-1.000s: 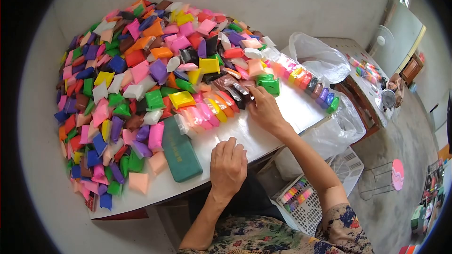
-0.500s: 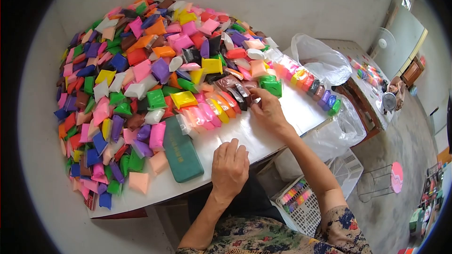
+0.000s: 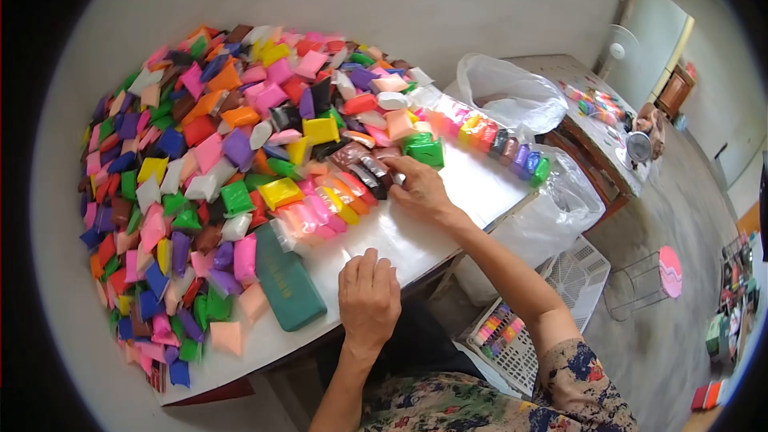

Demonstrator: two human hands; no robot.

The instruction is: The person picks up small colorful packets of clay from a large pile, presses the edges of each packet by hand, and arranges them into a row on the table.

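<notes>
Reaching to the end of a row of glossy, multicoloured plastic packets [image 3: 344, 210], the right hand [image 3: 422, 190] has its fingertips at the black ones — whether pinching, I cannot tell. The left hand [image 3: 370, 296], loosely curled, palm hidden, is near the white tabletop's [image 3: 386, 234] edge. Beyond: grey floor [image 3: 632, 344], pink-topped round stool [image 3: 670, 272]. Dark-green rectangular case [image 3: 290, 292] — lettering too small to read.

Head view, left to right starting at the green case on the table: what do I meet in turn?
Dark green case with gold lettering → left hand → right hand → white perforated basket → pink-topped stool.
</notes>
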